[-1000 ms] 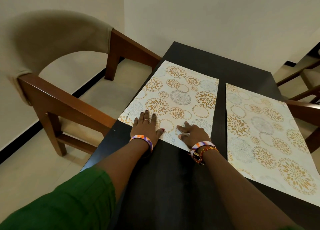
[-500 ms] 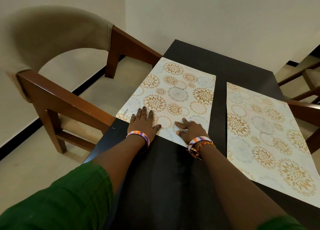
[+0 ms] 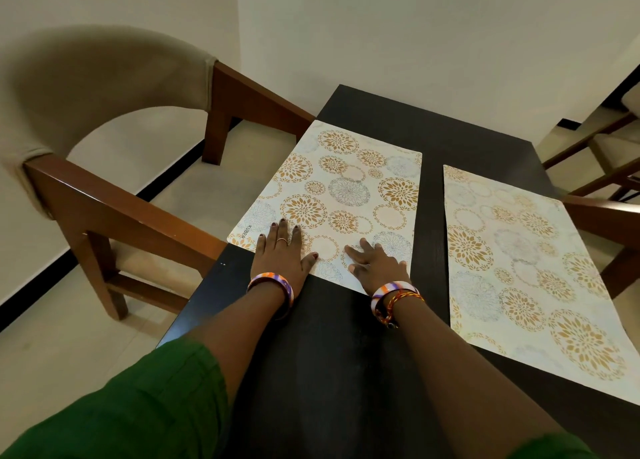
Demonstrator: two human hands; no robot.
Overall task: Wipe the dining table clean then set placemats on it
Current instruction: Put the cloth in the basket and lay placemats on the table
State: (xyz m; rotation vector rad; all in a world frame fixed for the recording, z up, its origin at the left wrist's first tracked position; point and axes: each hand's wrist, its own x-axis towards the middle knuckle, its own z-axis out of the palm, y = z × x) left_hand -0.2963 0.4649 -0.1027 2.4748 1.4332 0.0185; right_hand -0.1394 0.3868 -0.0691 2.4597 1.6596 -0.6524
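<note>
Two white placemats with gold and grey flower rings lie on the dark dining table (image 3: 332, 361). The left placemat (image 3: 349, 188) sits along the table's left edge, its near left corner slightly over the edge. My left hand (image 3: 282, 249) lies flat on that mat's near left part, fingers spread. My right hand (image 3: 375, 264) presses flat on its near edge, fingers apart. The right placemat (image 3: 519, 261) lies untouched along the table's right side, with a dark strip of table between the two mats.
A wooden armchair (image 3: 114, 209) with a beige padded back stands close against the table's left side. Another wooden chair (image 3: 602, 212) is at the right edge. The table's far end meets a cream wall (image 3: 415, 36). Pale floor tiles lie at the left.
The left placemat has slid a little to the left under both flat hands, toward the table's left edge. The right placemat has not moved.
</note>
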